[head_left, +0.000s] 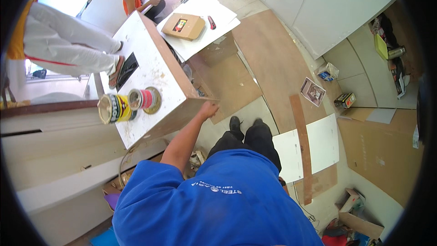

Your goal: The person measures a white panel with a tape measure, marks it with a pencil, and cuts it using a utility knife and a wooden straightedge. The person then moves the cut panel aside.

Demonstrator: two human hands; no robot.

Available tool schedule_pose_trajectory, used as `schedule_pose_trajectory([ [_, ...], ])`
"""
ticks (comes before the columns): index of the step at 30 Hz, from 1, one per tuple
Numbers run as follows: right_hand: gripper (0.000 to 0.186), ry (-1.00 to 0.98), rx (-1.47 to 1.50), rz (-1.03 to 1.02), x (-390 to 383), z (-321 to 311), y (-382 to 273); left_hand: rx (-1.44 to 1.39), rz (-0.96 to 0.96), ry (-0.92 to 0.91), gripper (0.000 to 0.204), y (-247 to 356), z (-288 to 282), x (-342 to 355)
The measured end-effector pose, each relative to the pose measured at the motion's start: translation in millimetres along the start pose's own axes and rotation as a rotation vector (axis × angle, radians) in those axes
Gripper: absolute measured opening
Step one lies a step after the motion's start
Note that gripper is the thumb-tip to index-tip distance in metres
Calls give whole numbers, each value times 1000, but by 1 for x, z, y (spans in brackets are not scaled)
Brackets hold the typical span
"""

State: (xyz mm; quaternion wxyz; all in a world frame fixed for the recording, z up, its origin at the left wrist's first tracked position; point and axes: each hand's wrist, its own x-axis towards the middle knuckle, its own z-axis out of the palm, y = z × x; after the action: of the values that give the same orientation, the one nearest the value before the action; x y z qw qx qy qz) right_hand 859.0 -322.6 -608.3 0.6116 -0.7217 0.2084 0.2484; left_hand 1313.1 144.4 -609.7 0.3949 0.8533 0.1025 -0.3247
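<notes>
My left hand [209,110] reaches forward to the near right corner of a white-topped wooden cabinet [155,59]. Its fingers are curled together at the edge of the brown side panel. Whether they grip that edge or some small thing, I cannot make out. On the cabinet top, close to its left edge, stand a yellow and black paint can [116,108] and a smaller can with a pink label [141,99]. My right hand does not show; my blue shirt fills the lower middle.
Another person's feet [116,70] stand on the cabinet, and a person in orange [132,0] sits behind it. A cardboard box [183,26] and a red cutter [211,22] lie on white boards. A brown plank [300,148] crosses white panels on the floor at right.
</notes>
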Motion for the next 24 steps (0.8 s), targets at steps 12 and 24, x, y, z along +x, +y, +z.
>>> schedule_pose_trajectory([
  [12, 37, 275, 213, 548, 92, -64, -131, -27, -44, 77, 32, 159, -81, 171],
  [24, 32, 288, -405, 469, 87, -4, -211, 248, 24, 573, 67, 105, -180, 489],
])
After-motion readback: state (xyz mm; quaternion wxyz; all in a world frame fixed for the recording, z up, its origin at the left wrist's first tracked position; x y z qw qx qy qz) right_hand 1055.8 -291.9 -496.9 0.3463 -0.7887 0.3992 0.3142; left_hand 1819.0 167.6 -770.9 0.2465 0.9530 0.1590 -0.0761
